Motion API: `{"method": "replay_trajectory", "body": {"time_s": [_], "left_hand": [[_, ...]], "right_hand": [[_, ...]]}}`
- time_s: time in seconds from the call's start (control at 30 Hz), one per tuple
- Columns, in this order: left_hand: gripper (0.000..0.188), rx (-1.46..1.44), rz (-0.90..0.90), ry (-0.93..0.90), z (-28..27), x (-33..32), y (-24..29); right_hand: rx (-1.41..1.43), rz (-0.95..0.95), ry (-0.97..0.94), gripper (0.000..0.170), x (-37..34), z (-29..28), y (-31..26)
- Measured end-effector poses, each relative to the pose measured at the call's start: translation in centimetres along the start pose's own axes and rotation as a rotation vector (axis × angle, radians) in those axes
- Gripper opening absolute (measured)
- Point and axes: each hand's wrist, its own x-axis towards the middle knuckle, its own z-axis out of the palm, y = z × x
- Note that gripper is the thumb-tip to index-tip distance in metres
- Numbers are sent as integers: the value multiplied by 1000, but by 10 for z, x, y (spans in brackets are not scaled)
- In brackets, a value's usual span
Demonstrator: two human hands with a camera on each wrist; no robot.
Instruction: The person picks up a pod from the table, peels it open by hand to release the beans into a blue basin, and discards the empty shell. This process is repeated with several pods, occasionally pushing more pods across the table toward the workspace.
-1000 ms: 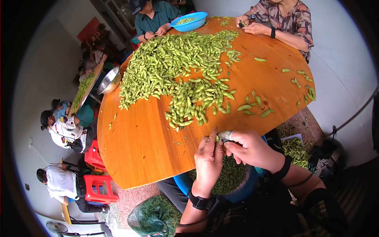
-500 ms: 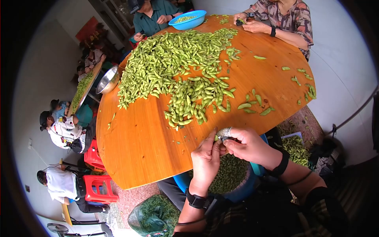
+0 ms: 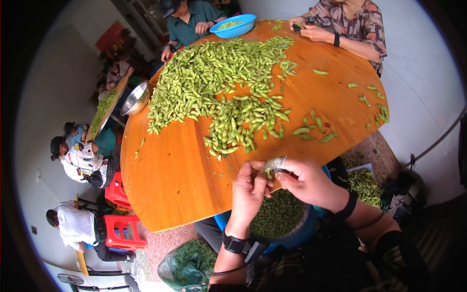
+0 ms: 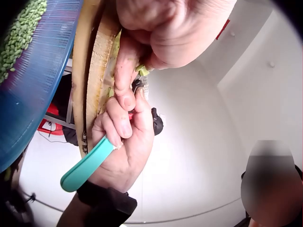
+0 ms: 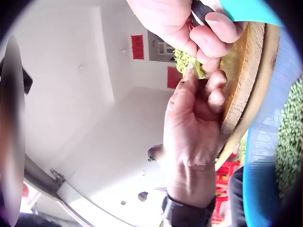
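My left hand (image 3: 246,194) pinches a green soybean pod (image 5: 199,70) between thumb and fingers, above the near edge of the wooden table (image 3: 170,182). Opposite it, my right hand (image 3: 314,184) meets the pod with its thumb and index finger; that index finger has a silvery wrapping (image 3: 276,163). The right hand's other fingers curl round a teal handle (image 4: 85,166), whose working end is hidden by the hands. Shelled beans (image 3: 277,214) fill a blue basin (image 4: 40,101) just below both hands.
A large heap of pods (image 3: 209,73) covers the table's far left, with a smaller heap (image 3: 243,121) nearer me. Loose pods (image 3: 327,137) lie to the right. Two people sit across the table beside a light-blue basin (image 3: 233,32). A green net bag (image 3: 187,265) stands on the floor.
My left hand has drawn slightly left and its fingers have bent more around the pod. The right hand stays nearly in place. Across the table, the person in dark green has moved both hands.
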Motion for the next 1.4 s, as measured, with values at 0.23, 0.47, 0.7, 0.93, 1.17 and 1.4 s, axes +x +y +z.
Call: {"method": "replay_trajectory", "body": {"time_s": [0.23, 0.47, 0.7, 0.93, 1.17, 1.4], "left_hand": [[15, 168, 34, 103, 4, -10, 0], [14, -19, -50, 165, 13, -41, 18], [14, -377, 148, 268, 39, 4, 17], [16, -183, 227, 271, 49, 12, 3], [18, -15, -40, 103, 51, -23, 3], [17, 507, -43, 65, 37, -52, -3]], "right_hand": [[63, 45, 77, 18, -4, -4, 7], [-18, 194, 105, 15, 1, -27, 8], [-105, -149, 210, 23, 0, -7, 0], [-256, -337, 329, 27, 5, -11, 15], [-260, -170, 399, 9, 17, -30, 34], [-8, 189, 262, 9, 20, -73, 40]]}}
